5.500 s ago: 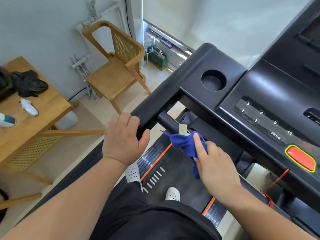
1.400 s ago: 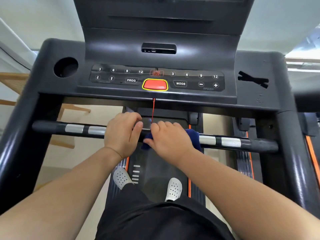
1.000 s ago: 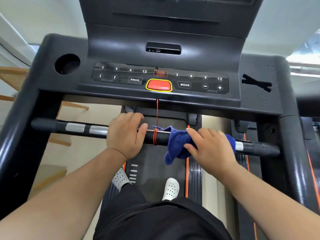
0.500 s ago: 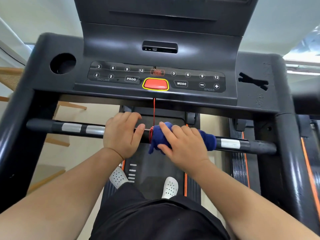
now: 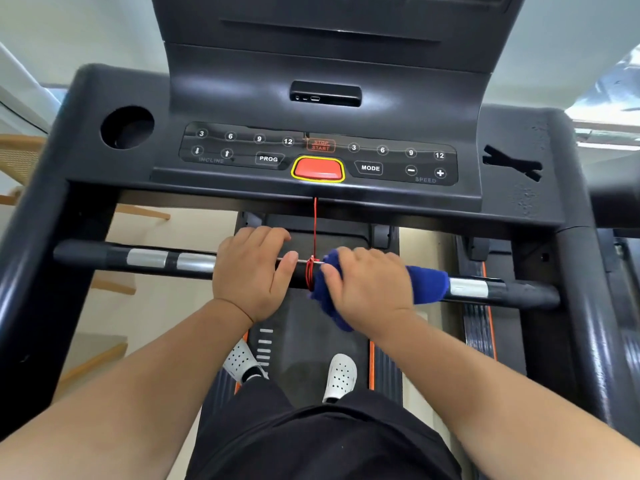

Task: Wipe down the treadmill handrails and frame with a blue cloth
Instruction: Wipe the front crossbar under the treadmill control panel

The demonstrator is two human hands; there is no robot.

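On the crossbar, mid-wipe

Left hand point(image 5: 251, 273) grips the front handrail point(image 5: 149, 259); right hand point(image 5: 369, 289) clamps the blue cloth point(image 5: 427, 284) around it beside the red cord point(image 5: 314, 233). Next I'd guess side rails, then console frame point(image 5: 86, 147).

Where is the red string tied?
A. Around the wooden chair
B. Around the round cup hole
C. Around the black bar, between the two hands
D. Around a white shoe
C: the thin red string hangs down from the console and loops around the black crossbar handrail, right between the bare left hand and the right hand, which presses the blue cloth on the bar.
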